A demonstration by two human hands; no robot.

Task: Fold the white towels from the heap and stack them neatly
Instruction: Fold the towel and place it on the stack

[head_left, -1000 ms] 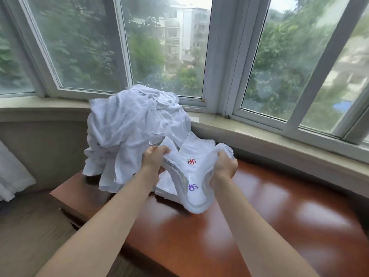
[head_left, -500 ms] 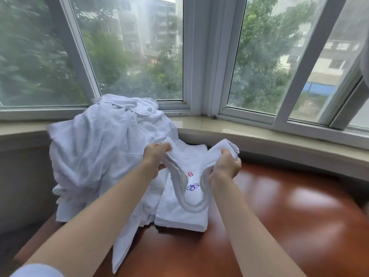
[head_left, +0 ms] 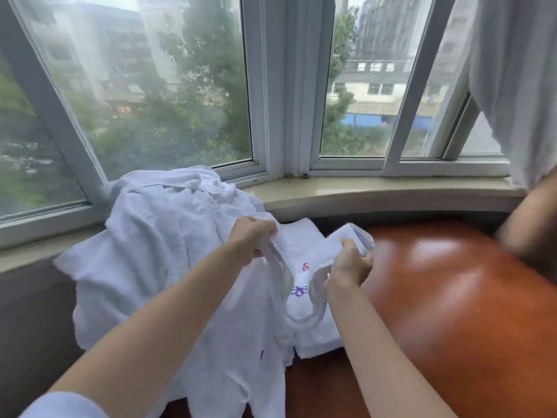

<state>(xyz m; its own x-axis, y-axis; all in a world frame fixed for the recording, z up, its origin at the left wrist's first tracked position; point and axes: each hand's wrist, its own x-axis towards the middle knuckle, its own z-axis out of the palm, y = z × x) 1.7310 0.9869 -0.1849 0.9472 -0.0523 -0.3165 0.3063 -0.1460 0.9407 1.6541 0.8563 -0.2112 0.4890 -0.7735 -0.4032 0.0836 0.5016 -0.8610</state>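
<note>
Heap of towels [head_left: 156, 251]: white. Folded towel [head_left: 304, 254]: white, red and purple embroidered marks. Table [head_left: 452, 312]: glossy reddish-brown. Window frames [head_left: 286, 86]: white. Curtain [head_left: 518, 86]: white.

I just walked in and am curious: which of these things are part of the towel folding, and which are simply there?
Part of the job:
left hand and right hand, gripping the folded towel
stack of folded towels beneath it
heap of white towels
wooden table

Simply there:
window
windowsill
curtain
</note>
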